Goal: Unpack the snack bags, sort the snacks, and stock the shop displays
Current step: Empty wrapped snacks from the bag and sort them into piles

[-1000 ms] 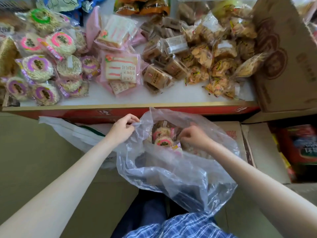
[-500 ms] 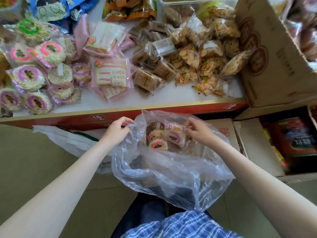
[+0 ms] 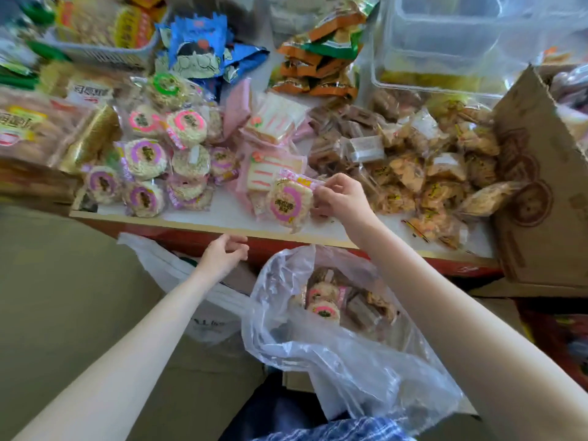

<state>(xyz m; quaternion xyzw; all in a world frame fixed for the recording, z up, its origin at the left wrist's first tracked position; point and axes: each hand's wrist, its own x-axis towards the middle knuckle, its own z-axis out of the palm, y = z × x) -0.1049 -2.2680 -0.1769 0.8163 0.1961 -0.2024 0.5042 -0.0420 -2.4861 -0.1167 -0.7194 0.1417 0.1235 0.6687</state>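
My right hand [image 3: 342,197] pinches the wrapper edge of a round rice-cake pack with a pink ring label [image 3: 288,203], holding it just above the white table top [image 3: 229,214]. My left hand [image 3: 224,254] hovers with loosely curled fingers by the table's front edge and holds nothing. Below, a clear plastic bag [image 3: 334,354] sits open on my lap, with a few round rice cakes [image 3: 323,308] and brown packs inside. A pile of similar round rice cakes [image 3: 149,160] lies on the table's left.
Pink sandwich-cake packs [image 3: 270,122], brown cake packs [image 3: 356,144] and yellow cracker packs [image 3: 429,179] cover the table. A cardboard box [image 3: 541,186] stands at right, a clear bin [image 3: 445,36] behind. A white plastic bag [image 3: 178,275] lies below the table edge.
My right hand lifted one rice-cake pack out of the clear bag and carried it up over the table. My left hand let go of the bag's rim and rose toward the table edge.
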